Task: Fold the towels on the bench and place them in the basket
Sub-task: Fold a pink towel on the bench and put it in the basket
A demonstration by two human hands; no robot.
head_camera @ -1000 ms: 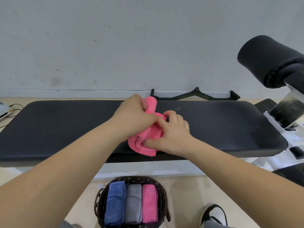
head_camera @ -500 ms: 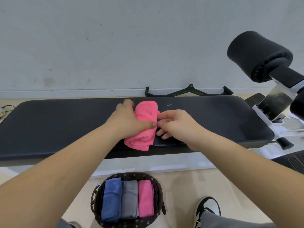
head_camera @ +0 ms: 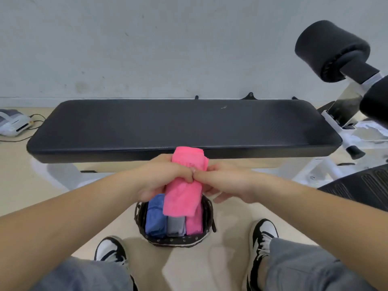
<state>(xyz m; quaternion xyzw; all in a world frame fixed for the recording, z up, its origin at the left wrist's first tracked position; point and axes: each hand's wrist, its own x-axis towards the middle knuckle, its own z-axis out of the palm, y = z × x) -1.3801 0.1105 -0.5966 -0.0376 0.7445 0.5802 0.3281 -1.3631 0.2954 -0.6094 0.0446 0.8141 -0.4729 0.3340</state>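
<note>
Pale wall and beige floor frame a black padded bench (head_camera: 147, 127). Just in front of its front edge, a folded pink towel (head_camera: 184, 185) is held in the air above a dark woven basket (head_camera: 178, 241) on the floor. The left hand (head_camera: 159, 179) curls its fingers round the towel's left side and the right hand (head_camera: 226, 183) round its right, thumbs meeting on top.

The basket holds a blue towel (head_camera: 155, 219), a grey towel (head_camera: 176, 226) and a second pink towel (head_camera: 194, 224), packed side by side from rim to rim. With no open slot visible, the held bundle may ride on top and tip over the rim. Its lower end hangs loose, so an early release could let the fold spring open, and pushing it in could rumple the three below.
</note>
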